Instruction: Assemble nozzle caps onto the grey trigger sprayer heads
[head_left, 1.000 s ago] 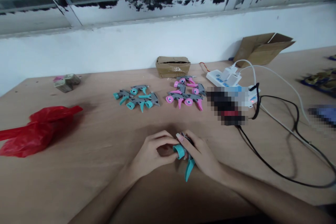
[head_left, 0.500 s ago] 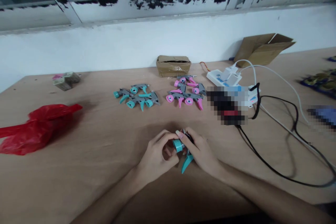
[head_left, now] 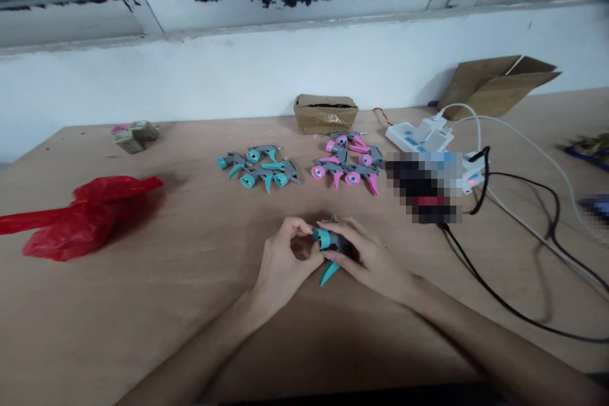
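Between my hands is a grey and teal trigger sprayer head, its teal collar facing left and its teal trigger hanging below. My right hand is closed around the grey body and covers much of it. My left hand is curled, with thumb and fingertips pinching at the collar; its other fingers are partly hidden. Beyond my hands lies a cluster of teal and grey sprayer heads. To the right of that cluster lie several pink and grey sprayer heads.
A red plastic bag lies at left, with small stacked blocks behind it. Cardboard boxes stand by the wall. At right are a power strip, a blurred-out dark object and loose black cables.
The view has shifted slightly left. My left thumb and fingertips have closed in on the collar. My right hand has shifted its grip, and the sprayer head is tilted differently.
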The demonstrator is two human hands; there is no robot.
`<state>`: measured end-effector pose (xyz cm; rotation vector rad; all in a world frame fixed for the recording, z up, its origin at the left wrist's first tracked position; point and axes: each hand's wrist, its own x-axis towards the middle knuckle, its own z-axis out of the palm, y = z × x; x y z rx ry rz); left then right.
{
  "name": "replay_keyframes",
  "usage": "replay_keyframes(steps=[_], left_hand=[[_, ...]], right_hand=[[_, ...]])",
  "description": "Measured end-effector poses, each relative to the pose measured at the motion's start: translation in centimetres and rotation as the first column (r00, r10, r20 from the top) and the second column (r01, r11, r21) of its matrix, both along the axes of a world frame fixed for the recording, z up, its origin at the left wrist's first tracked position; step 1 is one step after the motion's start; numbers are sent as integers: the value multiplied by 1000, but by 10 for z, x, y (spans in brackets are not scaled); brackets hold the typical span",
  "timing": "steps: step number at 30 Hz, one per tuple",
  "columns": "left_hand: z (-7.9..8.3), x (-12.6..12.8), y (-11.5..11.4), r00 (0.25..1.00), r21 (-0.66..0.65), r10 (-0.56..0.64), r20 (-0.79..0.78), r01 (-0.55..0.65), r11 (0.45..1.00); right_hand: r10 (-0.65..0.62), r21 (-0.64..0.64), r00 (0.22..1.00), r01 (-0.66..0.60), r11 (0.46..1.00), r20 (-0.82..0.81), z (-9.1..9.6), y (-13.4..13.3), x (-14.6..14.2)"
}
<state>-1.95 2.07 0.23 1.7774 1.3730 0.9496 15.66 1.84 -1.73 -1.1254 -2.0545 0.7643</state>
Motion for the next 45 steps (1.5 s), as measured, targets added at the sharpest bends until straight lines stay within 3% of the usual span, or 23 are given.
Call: replay_keyframes(steps=[3,7,14,20,24,27,29,31,35,38,45], left_hand=[[2,-1,1,994,47,-30,-104,35,998],[-1,1,0,988,145,-80,-130,99,985],[-6,8,-4,974,202,-26,-223,72,977],[-5,6,-1,996,160,9,-93,6,987],[-3,-5,12,987,-1,82,138,-83,997],[1,-10,18,921,-153,89,379,-32,988],[4,-9,18,891,-196,66,450,26,980],[7,-7,16,904,-199,15,427,78,977],[10,-6,13,969,-106,-80,235,107,989],[10,-7,12,986,-45,-71,150,78,996],[6,-8,8,990,58,-38,134,31,998]], right_hand=[[-55,91,995,47,995,82,-2,4,2],[-169,164,980,151,975,101,-7,3,0],[-267,293,950,211,932,165,-9,1,-3],[-325,359,919,232,904,224,-6,1,-4],[-358,293,922,306,906,145,-7,8,6],[-318,223,945,296,929,70,-6,13,11],[-251,212,967,235,949,50,-4,12,10],[-188,214,981,173,961,52,-3,10,8],[-133,233,989,115,966,66,-3,6,3],[-115,253,991,92,963,75,-4,5,3],[-101,282,992,75,957,79,-6,5,3]])
